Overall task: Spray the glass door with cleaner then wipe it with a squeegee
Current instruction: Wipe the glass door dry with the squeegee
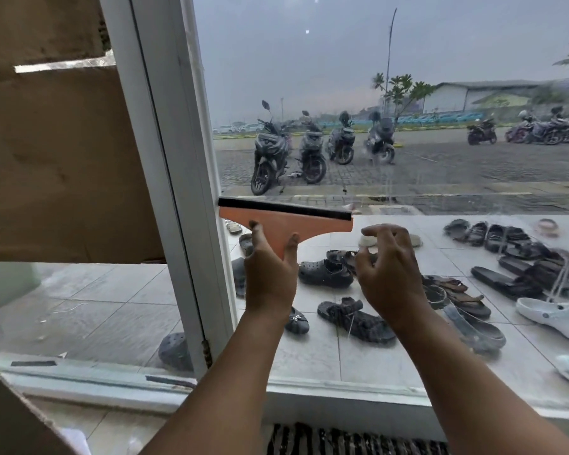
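Observation:
The glass door fills the middle and right of the view, with streaks of wet cleaner on its right part. An orange squeegee with a black rubber blade lies flat against the glass, its blade level and its left end at the white door frame. My left hand grips the squeegee's handle from below. My right hand hovers just right of it, fingers curled and apart, holding nothing. No spray bottle is in view.
Cardboard boxes stand at the left, another at the bottom left. A striped mat lies at my feet. Outside the glass, several sandals lie on the tiles and motorbikes are parked.

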